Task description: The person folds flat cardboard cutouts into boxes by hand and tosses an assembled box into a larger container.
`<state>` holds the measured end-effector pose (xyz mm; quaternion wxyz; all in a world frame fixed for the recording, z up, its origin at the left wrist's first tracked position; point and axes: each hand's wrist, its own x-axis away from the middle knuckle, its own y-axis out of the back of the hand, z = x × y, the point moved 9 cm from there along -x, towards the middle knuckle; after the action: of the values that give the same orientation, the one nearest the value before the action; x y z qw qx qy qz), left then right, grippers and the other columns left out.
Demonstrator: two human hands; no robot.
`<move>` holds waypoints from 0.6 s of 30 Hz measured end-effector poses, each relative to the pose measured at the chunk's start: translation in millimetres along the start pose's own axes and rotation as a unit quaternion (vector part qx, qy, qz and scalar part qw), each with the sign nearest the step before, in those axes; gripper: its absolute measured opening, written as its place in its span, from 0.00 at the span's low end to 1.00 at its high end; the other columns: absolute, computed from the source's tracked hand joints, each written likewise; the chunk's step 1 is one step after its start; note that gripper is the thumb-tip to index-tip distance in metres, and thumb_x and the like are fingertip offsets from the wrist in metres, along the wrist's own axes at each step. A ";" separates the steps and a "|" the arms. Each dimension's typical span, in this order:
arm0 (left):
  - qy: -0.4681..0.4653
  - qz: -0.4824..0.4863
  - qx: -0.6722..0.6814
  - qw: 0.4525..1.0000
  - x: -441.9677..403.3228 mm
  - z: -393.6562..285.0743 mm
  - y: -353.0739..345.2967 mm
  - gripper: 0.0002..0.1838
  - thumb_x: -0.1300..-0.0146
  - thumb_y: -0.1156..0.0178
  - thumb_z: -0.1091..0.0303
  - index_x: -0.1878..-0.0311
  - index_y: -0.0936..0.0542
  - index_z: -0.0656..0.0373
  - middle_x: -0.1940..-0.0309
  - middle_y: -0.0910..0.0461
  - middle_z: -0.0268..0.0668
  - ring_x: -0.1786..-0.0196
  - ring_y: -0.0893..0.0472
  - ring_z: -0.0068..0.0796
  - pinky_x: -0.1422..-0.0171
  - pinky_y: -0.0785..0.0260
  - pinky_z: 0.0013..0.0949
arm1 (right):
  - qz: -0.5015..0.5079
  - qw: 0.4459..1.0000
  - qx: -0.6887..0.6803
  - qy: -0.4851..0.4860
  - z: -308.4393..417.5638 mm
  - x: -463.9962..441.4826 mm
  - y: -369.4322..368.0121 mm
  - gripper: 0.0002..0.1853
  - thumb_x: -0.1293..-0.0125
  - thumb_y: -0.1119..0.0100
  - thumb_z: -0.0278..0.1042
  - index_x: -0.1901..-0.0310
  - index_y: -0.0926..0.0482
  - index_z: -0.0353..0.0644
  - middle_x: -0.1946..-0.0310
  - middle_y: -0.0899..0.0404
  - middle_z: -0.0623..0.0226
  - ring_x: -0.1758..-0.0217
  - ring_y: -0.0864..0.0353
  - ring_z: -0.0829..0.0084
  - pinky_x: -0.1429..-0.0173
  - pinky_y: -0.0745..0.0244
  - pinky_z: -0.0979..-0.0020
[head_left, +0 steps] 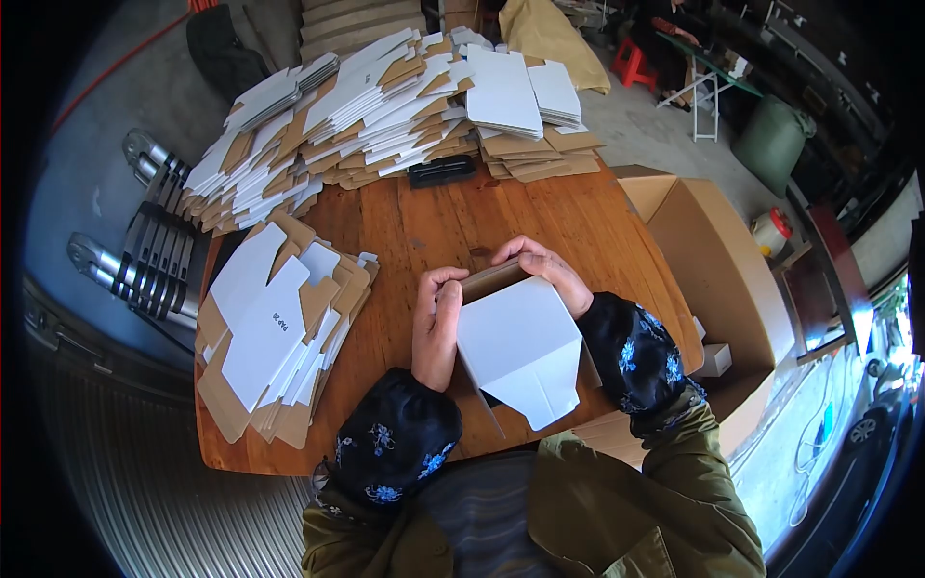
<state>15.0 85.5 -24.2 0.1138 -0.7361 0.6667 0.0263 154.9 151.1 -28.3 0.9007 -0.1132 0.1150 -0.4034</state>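
Observation:
A white cardboard box [515,328], partly folded up, is between my two hands at the near side of the wooden table. Its near flap [538,387] sticks out toward me, and a brown inner edge shows at the far end. My left hand [438,329] grips the box's far left corner, thumb against the side. Around the far right corner curl the fingers of my right hand [547,270]. To the left lies a loose pile of flat box blanks [265,328], the top one printed with small black characters.
Large stacks of flat white and brown blanks [376,106] cover the far side of the table [424,226]. A black tray-like object [442,171] lies before them. At the right stands a big open carton [718,260] with a small white box [714,360] inside. Another person sits in the background.

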 end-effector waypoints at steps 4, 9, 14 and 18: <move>0.013 0.007 0.002 1.000 0.6 -2.7 -2.4 0.15 0.24 0.53 0.58 0.45 0.29 0.60 0.52 0.28 0.33 0.51 0.31 0.20 0.44 0.37 0.27 | 0.003 1.000 0.000 -0.004 -0.9 -0.5 -2.5 0.18 0.28 0.49 0.45 0.46 0.27 0.40 0.55 0.22 0.66 0.53 0.22 0.78 0.47 0.28 0.75; 0.008 -0.027 0.022 0.999 0.5 -3.3 -0.6 0.17 0.23 0.54 0.57 0.44 0.29 0.60 0.53 0.28 0.34 0.51 0.30 0.20 0.44 0.36 0.27 | -0.024 1.000 -0.006 -0.010 1.5 -1.0 -2.6 0.19 0.27 0.50 0.46 0.46 0.28 0.39 0.55 0.22 0.65 0.54 0.21 0.77 0.49 0.26 0.74; 0.011 -0.010 0.016 1.000 1.4 -9.7 -2.3 0.18 0.23 0.54 0.56 0.45 0.28 0.61 0.54 0.27 0.35 0.52 0.29 0.21 0.45 0.35 0.28 | -0.073 0.997 0.007 -0.010 5.3 2.1 -5.1 0.22 0.25 0.54 0.50 0.50 0.25 0.37 0.60 0.20 0.63 0.57 0.21 0.76 0.52 0.26 0.72; -0.022 0.004 0.024 0.999 3.1 -9.6 -1.9 0.21 0.22 0.56 0.53 0.53 0.24 0.62 0.57 0.25 0.36 0.54 0.27 0.23 0.46 0.34 0.29 | -0.052 0.994 -0.023 0.091 -6.4 -5.1 1.2 0.26 0.25 0.57 0.52 0.62 0.21 0.35 0.65 0.20 0.60 0.61 0.22 0.73 0.54 0.27 0.70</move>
<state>16.1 80.7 -15.2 0.1460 -0.7296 0.6676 0.0272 150.5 155.0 -34.1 0.8615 -0.1021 0.1996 -0.4556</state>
